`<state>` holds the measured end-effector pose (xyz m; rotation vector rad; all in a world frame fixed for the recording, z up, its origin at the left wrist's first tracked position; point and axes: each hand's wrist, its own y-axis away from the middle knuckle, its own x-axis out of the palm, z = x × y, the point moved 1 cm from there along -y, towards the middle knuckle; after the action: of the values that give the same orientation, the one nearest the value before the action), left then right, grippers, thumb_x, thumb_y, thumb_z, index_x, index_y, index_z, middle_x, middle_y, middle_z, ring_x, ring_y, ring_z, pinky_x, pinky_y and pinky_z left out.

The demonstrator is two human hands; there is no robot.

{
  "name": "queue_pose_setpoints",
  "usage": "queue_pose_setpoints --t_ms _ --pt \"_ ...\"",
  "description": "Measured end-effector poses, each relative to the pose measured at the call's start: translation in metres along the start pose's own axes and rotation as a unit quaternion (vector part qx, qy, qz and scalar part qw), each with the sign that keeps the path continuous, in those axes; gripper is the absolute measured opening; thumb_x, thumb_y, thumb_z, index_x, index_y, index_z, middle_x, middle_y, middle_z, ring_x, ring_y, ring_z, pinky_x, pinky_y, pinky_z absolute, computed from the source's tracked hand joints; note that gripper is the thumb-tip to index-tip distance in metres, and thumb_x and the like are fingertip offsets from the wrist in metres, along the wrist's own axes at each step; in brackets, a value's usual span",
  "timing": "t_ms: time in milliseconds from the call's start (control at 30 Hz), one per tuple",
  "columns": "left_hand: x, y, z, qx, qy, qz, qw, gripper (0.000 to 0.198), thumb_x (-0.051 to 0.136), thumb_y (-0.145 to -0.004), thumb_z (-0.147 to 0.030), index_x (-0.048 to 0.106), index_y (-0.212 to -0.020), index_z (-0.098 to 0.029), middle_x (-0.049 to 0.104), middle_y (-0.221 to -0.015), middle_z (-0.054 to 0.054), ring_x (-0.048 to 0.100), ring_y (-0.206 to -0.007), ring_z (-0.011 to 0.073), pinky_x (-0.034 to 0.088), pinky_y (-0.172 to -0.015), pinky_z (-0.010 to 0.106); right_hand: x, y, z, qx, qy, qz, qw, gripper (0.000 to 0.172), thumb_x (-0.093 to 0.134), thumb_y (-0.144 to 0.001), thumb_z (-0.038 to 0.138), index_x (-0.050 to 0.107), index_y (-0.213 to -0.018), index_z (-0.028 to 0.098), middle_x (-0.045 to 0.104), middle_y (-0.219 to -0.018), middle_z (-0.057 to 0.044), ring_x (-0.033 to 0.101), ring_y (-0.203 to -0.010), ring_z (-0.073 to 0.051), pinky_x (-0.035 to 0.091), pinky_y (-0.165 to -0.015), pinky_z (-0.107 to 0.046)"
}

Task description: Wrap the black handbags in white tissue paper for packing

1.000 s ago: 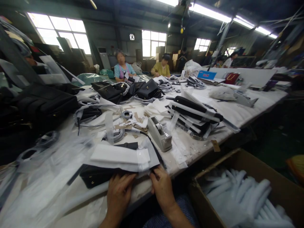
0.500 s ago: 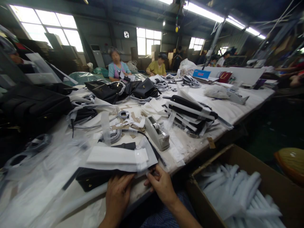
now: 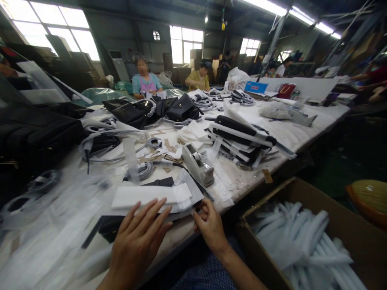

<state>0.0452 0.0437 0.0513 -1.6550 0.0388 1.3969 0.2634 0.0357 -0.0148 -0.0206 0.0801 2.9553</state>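
Note:
Near the table's front edge lies a flat black bag [image 3: 110, 225], with a folded white foam sheet [image 3: 145, 196] on top. A strip of clear tape [image 3: 183, 195] crosses the sheet's right end. My left hand [image 3: 140, 231] hovers over or rests on the bag's front with its fingers spread, hiding much of the bag. At the right end my right hand [image 3: 209, 221] pinches the dark edge of the bag or its wrapping; its fingertips partly cover what they grip. Behind them stands a grey tape dispenser [image 3: 198, 165].
Wrapped black pieces [image 3: 238, 135] are stacked right of the dispenser, and black bags [image 3: 181, 108] lie farther back. At the lower right, a cardboard box [image 3: 256, 209] holds white foam tubes [image 3: 308, 241]. Two people sit across the table. Coiled wrapped straps [image 3: 140, 171] lie behind the sheet.
My left hand has lifted from the bag's lower edge, and its fingers have spread over the front. My right hand keeps its pinch at the right end. The view has shifted slightly.

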Motion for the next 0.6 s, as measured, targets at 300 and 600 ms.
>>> queue_pose_setpoints --t_ms 300,600 --pt "0.043 0.013 0.029 0.032 -0.004 0.101 0.994 0.041 0.041 -0.102 -0.039 0.056 -0.138 -0.025 0.06 -0.138 0.008 0.062 -0.121 0.029 0.05 -0.099 0.046 -0.023 -0.01 -0.002 0.008 -0.007 -0.061 0.998 0.035 0.07 -0.08 0.04 0.045 -0.096 0.021 0.07 -0.101 -0.008 0.064 -0.05 -0.011 0.052 -0.047 -0.022" --pt "0.037 0.009 0.023 0.042 -0.031 0.083 0.995 0.043 0.038 -0.103 -0.039 0.057 -0.136 -0.019 0.062 -0.136 0.01 0.064 -0.118 0.0296 0.052 -0.097 0.046 -0.04 -0.019 -0.011 0.015 -0.04 -0.048 0.998 0.039 0.073 -0.078 0.049 0.05 -0.087 0.02 0.066 -0.08 0.0 0.062 -0.052 -0.011 0.05 -0.051 -0.022"
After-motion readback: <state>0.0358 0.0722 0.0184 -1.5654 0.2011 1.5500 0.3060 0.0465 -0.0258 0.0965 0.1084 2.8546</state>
